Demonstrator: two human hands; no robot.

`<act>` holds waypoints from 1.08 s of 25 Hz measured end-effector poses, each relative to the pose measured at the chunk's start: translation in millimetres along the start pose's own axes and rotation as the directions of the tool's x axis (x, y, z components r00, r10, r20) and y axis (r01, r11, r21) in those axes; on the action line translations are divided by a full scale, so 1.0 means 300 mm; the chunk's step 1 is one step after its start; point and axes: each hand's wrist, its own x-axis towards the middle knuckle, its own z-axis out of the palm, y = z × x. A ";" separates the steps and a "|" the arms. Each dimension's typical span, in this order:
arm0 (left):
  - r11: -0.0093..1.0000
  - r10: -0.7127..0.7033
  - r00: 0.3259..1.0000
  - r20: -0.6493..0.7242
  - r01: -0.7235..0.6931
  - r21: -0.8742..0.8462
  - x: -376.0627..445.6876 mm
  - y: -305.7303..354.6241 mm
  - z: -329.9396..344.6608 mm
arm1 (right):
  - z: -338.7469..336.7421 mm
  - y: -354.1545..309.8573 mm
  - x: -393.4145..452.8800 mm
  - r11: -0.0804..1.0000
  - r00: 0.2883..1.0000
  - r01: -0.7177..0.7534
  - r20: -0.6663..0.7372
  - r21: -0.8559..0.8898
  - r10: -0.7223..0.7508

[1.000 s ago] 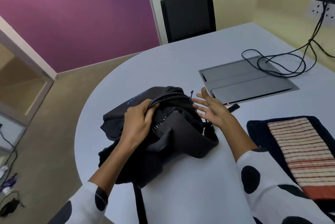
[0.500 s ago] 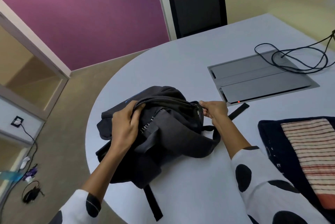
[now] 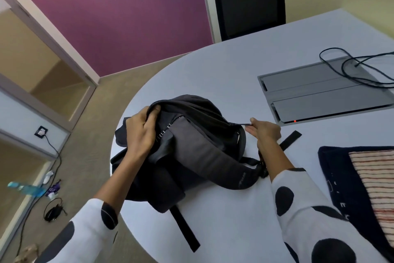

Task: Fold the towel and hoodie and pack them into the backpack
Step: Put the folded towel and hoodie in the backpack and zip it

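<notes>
Matt dark woven cloth backpack (image 3: 191, 156); ribbed striped cloth towel (image 3: 375, 181); smooth, faintly sheened counter (image 3: 234, 75); matt grey metal-looking hatch (image 3: 324, 96)

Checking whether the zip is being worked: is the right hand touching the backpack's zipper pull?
Touching. In the head view, the right hand pinches the zipper pull at the backpack opening, with no gap between fingers and pull.
</notes>
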 end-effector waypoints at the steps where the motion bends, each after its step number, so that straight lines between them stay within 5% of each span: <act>1: 1.000 -0.024 1.000 -0.010 0.024 -0.005 0.028 0.011 0.002 | -0.009 0.007 -0.012 0.992 0.997 0.073 0.025 -0.099 -0.071; 4: 1.000 0.005 0.999 -0.038 -0.004 0.022 0.179 0.071 -0.001 | -0.060 0.032 -0.073 0.875 0.982 0.173 0.152 -0.452 -0.115; 7: 0.988 0.141 0.987 -0.074 -0.135 0.082 0.371 0.103 0.019 | -0.077 0.023 -0.134 0.772 0.957 0.212 0.286 -0.599 -0.041; 9: 0.980 0.173 0.980 -0.095 -0.162 0.113 0.485 0.098 0.036 | -0.037 0.025 -0.175 0.611 0.923 0.355 0.368 -0.708 -0.109; 11: 0.978 0.174 0.980 -0.097 -0.161 0.132 0.581 0.103 0.049 | 0.048 0.036 -0.241 0.604 0.901 0.372 0.432 -0.705 -0.051; 14: 0.967 0.199 0.975 -0.096 -0.180 0.181 0.639 0.142 0.067 | 0.233 0.042 -0.310 0.908 0.780 -0.096 0.535 -0.408 0.323; 16: 0.944 0.277 0.958 -0.066 -0.259 0.202 0.613 0.179 0.092 | 0.362 0.023 -0.284 0.911 0.658 -0.402 0.661 -0.096 0.360; 19: 0.899 0.387 0.922 -0.011 -0.375 0.227 0.531 0.231 0.148 | 0.497 -0.040 -0.199 0.868 0.609 -0.493 0.738 0.067 0.289; 23: 0.960 0.219 0.976 0.001 -0.216 0.178 0.419 0.238 0.264 | 0.473 -0.109 -0.099 0.952 0.725 -0.299 0.666 0.073 0.177; 27: 0.989 0.025 0.960 0.279 -0.064 0.130 0.237 0.224 0.453 | 0.251 -0.201 0.030 0.977 0.911 -0.034 0.396 -0.211 0.117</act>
